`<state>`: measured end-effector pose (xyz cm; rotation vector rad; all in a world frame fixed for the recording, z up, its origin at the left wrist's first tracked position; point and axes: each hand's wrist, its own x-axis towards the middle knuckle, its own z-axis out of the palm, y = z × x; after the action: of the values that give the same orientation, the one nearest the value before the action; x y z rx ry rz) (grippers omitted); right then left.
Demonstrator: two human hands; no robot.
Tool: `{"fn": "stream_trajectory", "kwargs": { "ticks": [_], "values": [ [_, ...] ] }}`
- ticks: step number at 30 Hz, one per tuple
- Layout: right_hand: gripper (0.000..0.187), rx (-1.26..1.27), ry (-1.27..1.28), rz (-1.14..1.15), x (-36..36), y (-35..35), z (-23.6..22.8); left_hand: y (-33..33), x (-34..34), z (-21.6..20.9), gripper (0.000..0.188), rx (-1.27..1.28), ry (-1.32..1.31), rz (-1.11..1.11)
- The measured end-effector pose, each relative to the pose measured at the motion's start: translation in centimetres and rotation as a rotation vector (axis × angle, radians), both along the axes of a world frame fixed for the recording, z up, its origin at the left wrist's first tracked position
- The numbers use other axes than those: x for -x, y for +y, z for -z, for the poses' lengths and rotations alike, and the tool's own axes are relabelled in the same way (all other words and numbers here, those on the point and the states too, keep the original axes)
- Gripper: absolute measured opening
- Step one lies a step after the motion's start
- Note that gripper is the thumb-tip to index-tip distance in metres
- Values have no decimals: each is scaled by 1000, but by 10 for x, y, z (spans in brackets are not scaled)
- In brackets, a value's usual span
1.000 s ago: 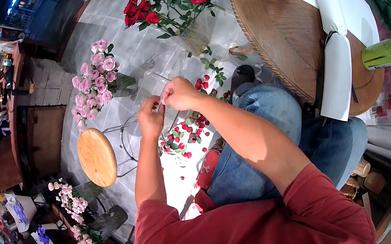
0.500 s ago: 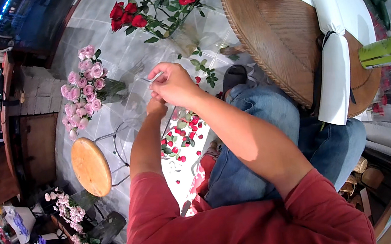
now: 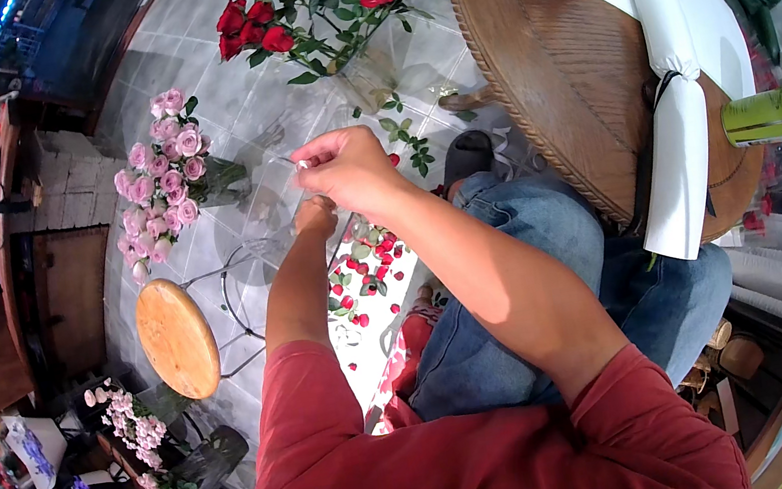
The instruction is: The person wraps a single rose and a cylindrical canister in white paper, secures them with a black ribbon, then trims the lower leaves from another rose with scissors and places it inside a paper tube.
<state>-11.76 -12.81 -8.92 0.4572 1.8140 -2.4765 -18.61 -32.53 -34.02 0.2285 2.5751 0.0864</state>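
Note:
My right hand [image 3: 347,168] is in the upper middle, its thumb and forefinger pinched on a small whitish thing too small to name. Just below and left of it is my left hand [image 3: 314,217], closed, with its fingers mostly hidden. Something clear and shiny, like thin see-through film [image 3: 270,230], shows beside the hands against the floor; I cannot tell whether either hand grips it. Beyond my hands, red roses [image 3: 346,8] stand in a clear vase [image 3: 369,81]. Pink-lilac roses [image 3: 164,182] stand to the left.
A round wooden stool [image 3: 178,339] is at left. At right, a round wooden table [image 3: 544,49] bears a white wrapped bundle [image 3: 680,125] and green cans [image 3: 761,118]. Red rose heads and leaves [image 3: 370,273] lie below my arms. Pale pink flowers [image 3: 141,434] are at lower left.
My right hand has drawn slightly up and away from my left hand, widening the gap between them. The whole view has shifted a little.

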Motion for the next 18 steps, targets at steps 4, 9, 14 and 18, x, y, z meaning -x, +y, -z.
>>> {"fn": "stream_trajectory", "kwargs": {
  "ticks": [4,9,14,18],
  "values": [
    [27,-4,1,42,1,0,-5,-5,3,4,32,-171,15,0],
    [24,156,-44,64,1,6,-5,-12,11,-1,34,-561,-151,-104],
    [24,163,-77,102,-1,7,3,-4,1,-30,26,-869,-203,-321],
    [16,126,-76,109,-6,4,5,-4,-15,-75,23,-1083,-88,-342]
  ]
}}
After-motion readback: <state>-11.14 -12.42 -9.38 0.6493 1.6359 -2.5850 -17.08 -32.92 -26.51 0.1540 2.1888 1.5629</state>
